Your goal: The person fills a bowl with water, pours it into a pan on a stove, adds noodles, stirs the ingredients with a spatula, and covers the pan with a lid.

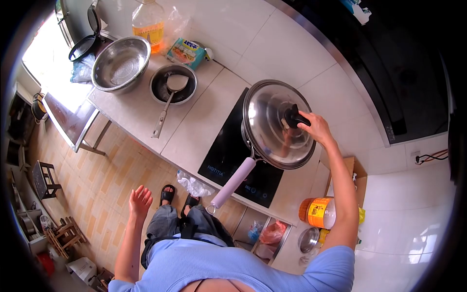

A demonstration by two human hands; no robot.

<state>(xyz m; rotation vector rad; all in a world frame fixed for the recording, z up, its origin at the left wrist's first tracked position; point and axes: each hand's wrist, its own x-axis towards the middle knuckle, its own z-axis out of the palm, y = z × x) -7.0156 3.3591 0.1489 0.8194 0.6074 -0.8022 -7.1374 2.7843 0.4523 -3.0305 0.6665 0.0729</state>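
My right hand point(315, 127) is wrapped round the black knob of a clear glass lid point(270, 124) with a metal rim. The lid covers a pan whose lilac handle point(233, 183) points toward my body; the inside of the pan is hidden by lid and steam or glare. Beneath it is a black induction cooktop point(219, 158). My left hand point(140, 198) hangs over the floor at my left, fingers stretched out and holding nothing. Left of the cooktop, a spatula point(168, 104) rests in a small metal bowl point(191, 97).
A large steel basin point(144, 62), an oil bottle point(149, 29) and a teal packet point(187, 52) stand at the counter's back left. A range hood point(394, 78) overhangs at upper right. An orange-labelled jar point(318, 212) lies near my right arm. A drawer with bags point(273, 232) stands open below.
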